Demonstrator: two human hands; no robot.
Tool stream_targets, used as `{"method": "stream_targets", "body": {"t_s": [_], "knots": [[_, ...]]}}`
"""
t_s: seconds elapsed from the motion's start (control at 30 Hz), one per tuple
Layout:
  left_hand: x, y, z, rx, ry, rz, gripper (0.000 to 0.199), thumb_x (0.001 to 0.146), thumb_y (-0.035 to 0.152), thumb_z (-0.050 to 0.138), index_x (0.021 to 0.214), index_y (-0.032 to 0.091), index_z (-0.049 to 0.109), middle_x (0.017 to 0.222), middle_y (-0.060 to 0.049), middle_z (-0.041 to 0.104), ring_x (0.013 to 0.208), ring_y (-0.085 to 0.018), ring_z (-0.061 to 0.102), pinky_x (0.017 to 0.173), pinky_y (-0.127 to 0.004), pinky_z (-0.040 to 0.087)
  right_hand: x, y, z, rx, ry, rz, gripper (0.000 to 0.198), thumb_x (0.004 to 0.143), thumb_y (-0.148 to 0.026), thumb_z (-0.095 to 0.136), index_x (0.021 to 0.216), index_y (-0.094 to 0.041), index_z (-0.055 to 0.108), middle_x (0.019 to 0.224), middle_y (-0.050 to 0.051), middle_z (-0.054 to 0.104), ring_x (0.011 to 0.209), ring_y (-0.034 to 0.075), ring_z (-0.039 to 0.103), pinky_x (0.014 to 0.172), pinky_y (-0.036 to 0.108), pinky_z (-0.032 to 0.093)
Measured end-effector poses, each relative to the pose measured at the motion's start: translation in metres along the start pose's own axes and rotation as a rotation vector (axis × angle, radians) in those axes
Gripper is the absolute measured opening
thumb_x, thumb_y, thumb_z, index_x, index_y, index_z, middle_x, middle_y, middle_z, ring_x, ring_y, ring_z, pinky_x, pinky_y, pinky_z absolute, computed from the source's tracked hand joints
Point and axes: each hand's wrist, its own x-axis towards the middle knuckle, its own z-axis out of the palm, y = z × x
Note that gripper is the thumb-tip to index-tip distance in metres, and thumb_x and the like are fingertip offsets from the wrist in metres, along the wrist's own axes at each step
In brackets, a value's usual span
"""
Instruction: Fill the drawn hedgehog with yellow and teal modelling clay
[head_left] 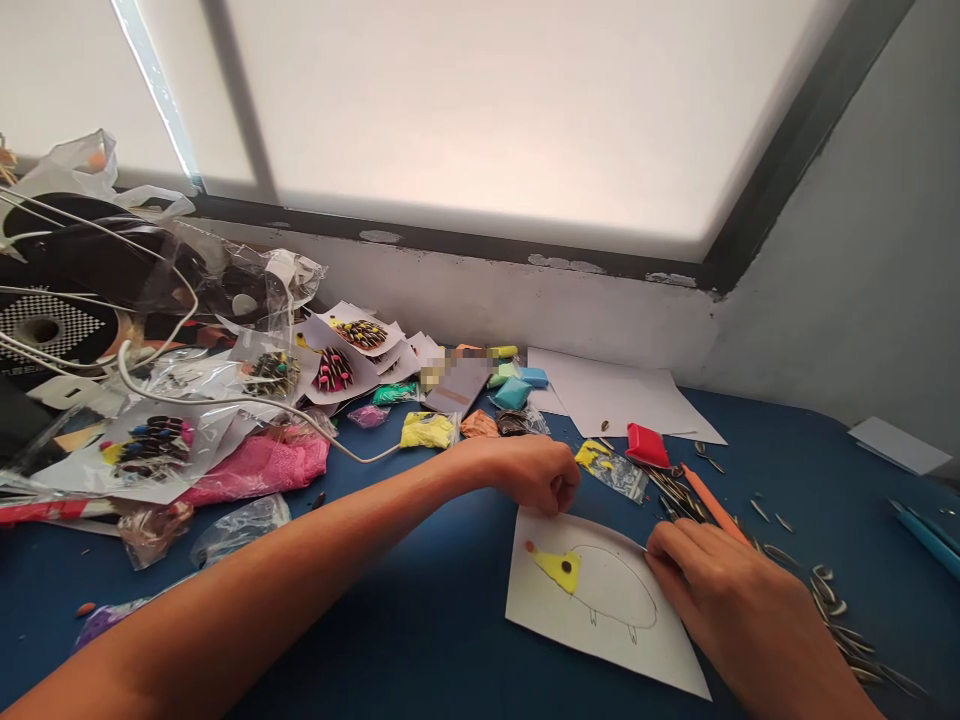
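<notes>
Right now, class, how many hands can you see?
2: the left hand at the far edge of the white card, the right hand at its right edge. No others show.

Soft light pours through the big pale window, brightest around its middle, leaving the window frame dark against the glow. The wall on the right sinks into grey shade, and the blue table dims toward us. A clear bag glints. The drawing paper looks sharp; blocky blurring covers the grey packet's far end. Everything stretches toward the edges.
</notes>
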Motion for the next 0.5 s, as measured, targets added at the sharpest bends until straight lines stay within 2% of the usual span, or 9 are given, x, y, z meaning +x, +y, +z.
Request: {"method": "stream_targets", "body": {"t_s": [0.2, 0.27, 0.33, 0.4, 0.5], "knots": [[0.0, 0.002, 0.001, 0.013, -0.003, -0.004, 0.015, 0.071, 0.011, 0.058, 0.082, 0.016, 0.066, 0.082, 0.0, 0.065, 0.067, -0.011, 0.054, 0.056, -0.02, 0.039, 0.0, 0.0, -0.003, -0.052, -0.024, -0.042, 0.028, 0.084, -0.012, 0.04, 0.064, -0.026, 0.053, 0.057, -0.002, 0.057, 0.048, 0.016, 0.06, 0.039, 0.025, 0.04], [0.0, 0.001, 0.0, 0.002, 0.015, -0.004, 0.014, 0.072, 0.013, 0.06, 0.084, 0.016, 0.067, 0.082, -0.001, 0.066, 0.068, -0.011, 0.056, 0.057, -0.02, 0.04, -0.001, 0.002, -0.004, -0.067, -0.012, -0.069, 0.028, 0.078, -0.007, 0.039, 0.071, -0.026, 0.058, 0.06, -0.001, 0.06, 0.051, 0.016, 0.063, 0.039, 0.024, 0.042], [-0.001, -0.002, -0.003, 0.004, 0.1, -0.02, 0.017, 0.074, 0.015, 0.06, 0.088, 0.018, 0.069, 0.085, -0.001, 0.068, 0.071, -0.012, 0.058, 0.058, -0.02, 0.04, -0.001, 0.003, -0.004, -0.108, 0.023, -0.073, 0.031, 0.079, -0.008, 0.039, 0.082, -0.025, 0.064, 0.068, 0.001, 0.066, 0.055, 0.016, 0.066, 0.04, 0.024, 0.046], [-0.003, -0.007, -0.009, 0.052, 0.244, -0.069, 0.021, 0.078, 0.016, 0.056, 0.093, 0.021, 0.069, 0.09, -0.001, 0.069, 0.076, -0.013, 0.06, 0.061, -0.02, 0.041, 0.0, 0.002, -0.005, -0.165, 0.067, -0.064, 0.03, 0.086, -0.013, 0.038, 0.089, -0.023, 0.066, 0.077, 0.003, 0.07, 0.059, 0.017, 0.069, 0.044, 0.025, 0.05], [-0.007, -0.02, -0.018, 0.164, 0.422, -0.178, 0.027, 0.081, 0.015, 0.052, 0.103, 0.019, 0.067, 0.107, -0.006, 0.067, 0.096, -0.018, 0.06, 0.076, -0.023, 0.044, 0.003, -0.003, -0.007, -0.187, 0.108, -0.077, 0.034, 0.094, -0.022, 0.033, 0.087, -0.021, 0.067, 0.079, 0.005, 0.072, 0.063, 0.019, 0.071, 0.049, 0.027, 0.055]]}}
